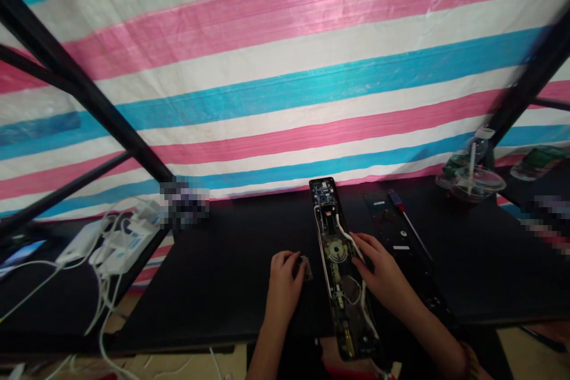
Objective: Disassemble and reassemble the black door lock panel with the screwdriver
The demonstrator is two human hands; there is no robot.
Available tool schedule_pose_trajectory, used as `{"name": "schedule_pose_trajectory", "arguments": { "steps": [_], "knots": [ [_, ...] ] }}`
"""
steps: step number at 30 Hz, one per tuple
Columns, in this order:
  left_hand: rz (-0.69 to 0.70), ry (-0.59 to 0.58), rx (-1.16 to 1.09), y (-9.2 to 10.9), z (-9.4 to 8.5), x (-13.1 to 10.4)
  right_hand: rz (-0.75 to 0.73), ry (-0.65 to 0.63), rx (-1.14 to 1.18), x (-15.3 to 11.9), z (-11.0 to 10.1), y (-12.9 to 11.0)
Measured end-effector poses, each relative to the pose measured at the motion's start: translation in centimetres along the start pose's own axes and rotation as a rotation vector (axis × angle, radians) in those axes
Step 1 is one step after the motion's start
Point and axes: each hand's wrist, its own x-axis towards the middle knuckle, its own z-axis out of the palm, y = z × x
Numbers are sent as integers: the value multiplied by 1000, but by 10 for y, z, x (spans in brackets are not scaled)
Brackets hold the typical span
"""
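The background is filled by a striped sheet (312, 83), below which a black table (222, 273) is seen. A long opened device (336, 251) is set between the hands, its circuitry exposed. By the left hand (285, 276), fingers curled nearly closed, a small piece (307, 268) is pinched at the fingertips. The right hand (376, 258) is kept half open, its fingertips laid at the device's right edge by a white cable (344, 227) (whether anything is gripped cannot be told).
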Motion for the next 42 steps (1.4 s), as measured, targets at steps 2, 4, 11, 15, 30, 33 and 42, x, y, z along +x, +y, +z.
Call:
{"name": "schedule_pose_trajectory", "arguments": {
  "steps": [2,4,11,15,30,33,42],
  "knots": [
    [3,-11,-6,-1,-1,0,10,-18,-9,-6,-1,8],
    [10,-23,-19,-2,-2,-1,35,44,-71,-12,-3,22],
    [-3,-47,-40,3,-5,1,32,87,-491,-23,1,80],
    [0,-66,-59,3,-6,1,39,100,-527,-17,-2,81],
    [-47,-92,-209,2,-9,-1,-10,134,-566,-1,-3,84],
    [-64,-74,-229,3,-10,0,21,116,-582,-4,-4,83],
    [-80,-103,-233,2,-9,2,-34,117,-601,-12,-5,90]
  ]
}}
